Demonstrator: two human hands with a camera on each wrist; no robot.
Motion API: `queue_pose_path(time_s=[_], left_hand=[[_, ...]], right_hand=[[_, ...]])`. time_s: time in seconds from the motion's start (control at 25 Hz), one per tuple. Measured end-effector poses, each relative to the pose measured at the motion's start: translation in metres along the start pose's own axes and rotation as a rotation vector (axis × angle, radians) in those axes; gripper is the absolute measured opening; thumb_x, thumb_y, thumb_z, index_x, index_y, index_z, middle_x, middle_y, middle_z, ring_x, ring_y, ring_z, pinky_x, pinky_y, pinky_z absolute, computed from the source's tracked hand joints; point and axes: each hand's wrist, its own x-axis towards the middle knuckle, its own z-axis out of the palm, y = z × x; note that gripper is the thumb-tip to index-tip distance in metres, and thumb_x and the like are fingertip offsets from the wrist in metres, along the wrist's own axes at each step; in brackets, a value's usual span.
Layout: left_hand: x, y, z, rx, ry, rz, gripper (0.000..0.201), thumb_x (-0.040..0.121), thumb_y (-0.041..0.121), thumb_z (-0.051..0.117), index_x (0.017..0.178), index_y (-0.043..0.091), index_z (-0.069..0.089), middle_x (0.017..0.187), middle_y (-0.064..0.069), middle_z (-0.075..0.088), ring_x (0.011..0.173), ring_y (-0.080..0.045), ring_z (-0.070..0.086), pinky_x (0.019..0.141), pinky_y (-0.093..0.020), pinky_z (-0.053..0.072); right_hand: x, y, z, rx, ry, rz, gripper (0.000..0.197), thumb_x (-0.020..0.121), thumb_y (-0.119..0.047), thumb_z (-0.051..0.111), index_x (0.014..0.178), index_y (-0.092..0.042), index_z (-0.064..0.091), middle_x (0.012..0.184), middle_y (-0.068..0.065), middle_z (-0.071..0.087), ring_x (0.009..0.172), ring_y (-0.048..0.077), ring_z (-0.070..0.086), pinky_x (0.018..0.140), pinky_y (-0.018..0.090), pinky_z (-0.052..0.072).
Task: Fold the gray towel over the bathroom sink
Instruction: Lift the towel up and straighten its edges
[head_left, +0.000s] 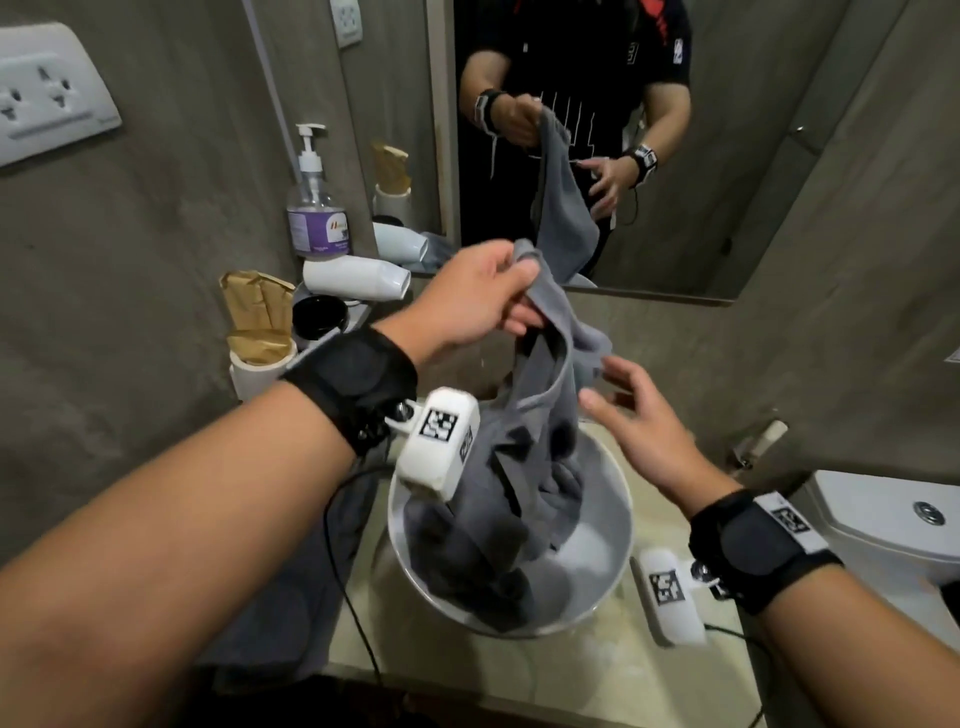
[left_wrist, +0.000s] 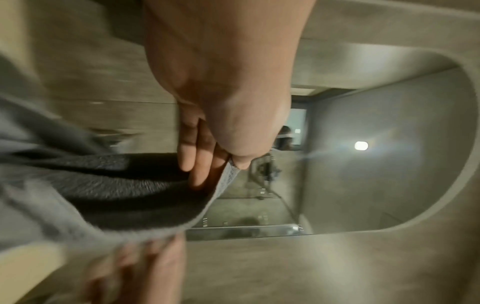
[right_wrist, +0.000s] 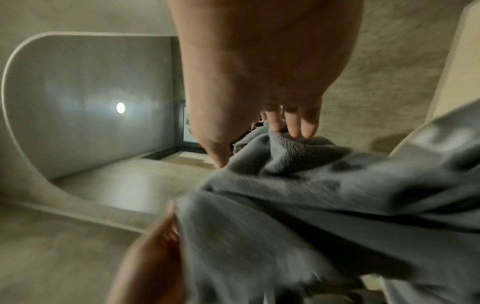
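The gray towel (head_left: 545, 415) hangs from my raised left hand (head_left: 483, 301), and its lower part lies bunched in the round white sink (head_left: 626, 499). In the left wrist view my left hand (left_wrist: 221, 166) pinches an edge of the towel (left_wrist: 116, 185) between thumb and fingers. My right hand (head_left: 618, 400) is just right of the hanging cloth, fingers spread and relaxed. In the right wrist view the right hand (right_wrist: 259, 146) touches a fold of the towel (right_wrist: 311, 205) with straight fingertips (right_wrist: 298, 131) and holds nothing.
A soap pump bottle (head_left: 314, 208), white cups lying on their sides (head_left: 358, 278), a black jar (head_left: 319, 314) and a cup of brown paper sachets (head_left: 260, 317) crowd the counter's back left. A mirror (head_left: 753, 156) faces me. A toilet tank (head_left: 893, 519) stands right.
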Motion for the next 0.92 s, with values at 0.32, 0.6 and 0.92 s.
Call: queue_pose_path(time_s=[0.32, 0.6, 0.92], left_hand=[[-0.015, -0.024, 0.012, -0.006, -0.079, -0.167, 0.015, 0.106, 0.011, 0.044, 0.099, 0.006, 0.056, 0.101, -0.015, 0.069, 0.080, -0.017, 0.070, 0.068, -0.022, 0.054], [-0.068, -0.107, 0.023, 0.342, -0.322, -0.132, 0.061, 0.065, 0.046, 0.090, 0.115, 0.030, 0.060, 0.109, 0.009, 0.067, 0.084, -0.008, 0.065, 0.073, -0.020, 0.053], [-0.044, -0.091, 0.024, 0.501, -0.088, 0.030, 0.014, 0.099, 0.021, 0.058, 0.091, 0.014, 0.067, 0.087, -0.001, 0.071, 0.082, -0.018, 0.064, 0.079, -0.042, 0.052]], right_hand=[[-0.005, -0.005, 0.032, -0.010, 0.066, -0.069, 0.022, 0.096, -0.036, 0.064, 0.093, -0.015, 0.072, 0.088, -0.003, 0.077, 0.080, 0.012, 0.070, 0.072, 0.040, 0.057], [0.001, -0.003, 0.018, 0.431, -0.001, 0.126, 0.052, 0.099, -0.011, 0.056, 0.142, -0.033, 0.037, 0.085, 0.004, 0.075, 0.080, 0.015, 0.071, 0.071, 0.030, 0.056], [-0.005, -0.033, -0.006, 0.257, -0.166, -0.084, 0.049, 0.080, 0.004, 0.057, 0.123, -0.017, 0.067, 0.116, 0.006, 0.074, 0.091, 0.008, 0.069, 0.071, 0.016, 0.052]])
